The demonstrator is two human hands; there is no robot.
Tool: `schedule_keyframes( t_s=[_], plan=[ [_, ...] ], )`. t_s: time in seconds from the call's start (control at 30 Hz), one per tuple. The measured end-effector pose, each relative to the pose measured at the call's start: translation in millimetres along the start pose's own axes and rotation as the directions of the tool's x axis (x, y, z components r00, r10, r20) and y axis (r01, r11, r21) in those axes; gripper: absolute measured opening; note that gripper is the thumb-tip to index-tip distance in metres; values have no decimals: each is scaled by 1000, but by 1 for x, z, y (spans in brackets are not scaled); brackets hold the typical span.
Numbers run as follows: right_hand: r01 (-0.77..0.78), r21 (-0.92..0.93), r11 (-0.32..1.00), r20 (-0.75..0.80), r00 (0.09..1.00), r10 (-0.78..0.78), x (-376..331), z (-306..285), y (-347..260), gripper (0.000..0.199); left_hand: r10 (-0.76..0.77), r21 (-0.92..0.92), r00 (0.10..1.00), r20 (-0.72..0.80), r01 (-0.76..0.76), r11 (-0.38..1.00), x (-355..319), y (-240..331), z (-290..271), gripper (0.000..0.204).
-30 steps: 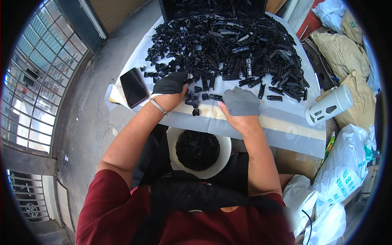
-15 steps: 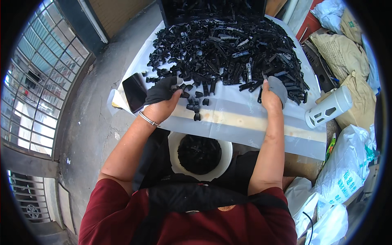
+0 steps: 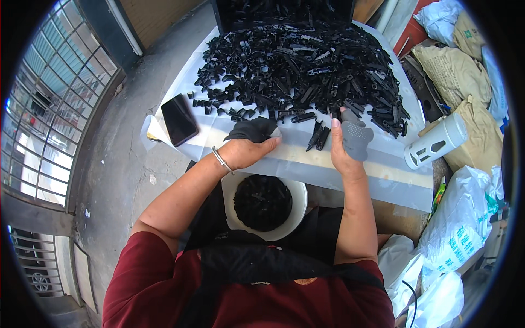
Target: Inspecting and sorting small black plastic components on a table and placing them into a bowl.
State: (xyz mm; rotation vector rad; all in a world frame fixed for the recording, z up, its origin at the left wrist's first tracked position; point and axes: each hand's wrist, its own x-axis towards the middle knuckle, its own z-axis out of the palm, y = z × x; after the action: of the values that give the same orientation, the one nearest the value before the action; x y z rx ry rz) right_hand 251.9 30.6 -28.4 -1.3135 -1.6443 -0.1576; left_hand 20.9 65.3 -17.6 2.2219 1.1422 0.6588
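A wide heap of small black plastic pieces (image 3: 284,71) covers the white-sheeted table (image 3: 306,158), short curved ones to the left and long narrow ones to the right. My left hand (image 3: 251,141), in a black fingerless glove, is at the heap's near edge with fingers curled and thumb pressed in. Whatever lies in it is hidden. My right hand (image 3: 351,136), in a grey glove, pinches a black plastic piece (image 3: 336,112) between thumb and finger at the heap's front. Between my hands lie a few long black pieces (image 3: 318,136) on the sheet.
Below the table edge, between my legs, a white bucket (image 3: 300,210) holds black pieces. A phone (image 3: 179,120) lies at the table's left, a pale cylindrical container (image 3: 436,143) at its right. Stuffed sacks (image 3: 456,218) line the right side; a barred gate (image 3: 60,109) stands left.
My left hand has moved right and nearer to me; the small curved pieces once beside it no longer show. My right hand has shifted left and nearer. Some long pieces now lie between them.
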Motion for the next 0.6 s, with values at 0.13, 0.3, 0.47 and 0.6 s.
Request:
schedule_keyframes(
  t_s=[0.13, 0.3, 0.47, 0.6],
  plan=[
    [-256, 381, 889, 346, 931, 120, -17, -1, -32, 24, 19, -382, 1000, 13, -13, 924, -13, 5, 12, 27],
    [58, 252, 966, 444, 880, -168, -30, -6, -55, 30, -12, -518, 995, 98, 62, 853, -31, 27, 5, 42],
    [31, 320, 947, 666, 704, -248, -31, -17, -68, 31, -44, -379, 947, 317, 169, 910, -38, 44, -12, 54],
    [59, 212, 975, 631, 754, -183, -35, -15, -74, 29, -8, -577, 931, 365, 233, 783, -46, 19, -5, 41]
  ],
)
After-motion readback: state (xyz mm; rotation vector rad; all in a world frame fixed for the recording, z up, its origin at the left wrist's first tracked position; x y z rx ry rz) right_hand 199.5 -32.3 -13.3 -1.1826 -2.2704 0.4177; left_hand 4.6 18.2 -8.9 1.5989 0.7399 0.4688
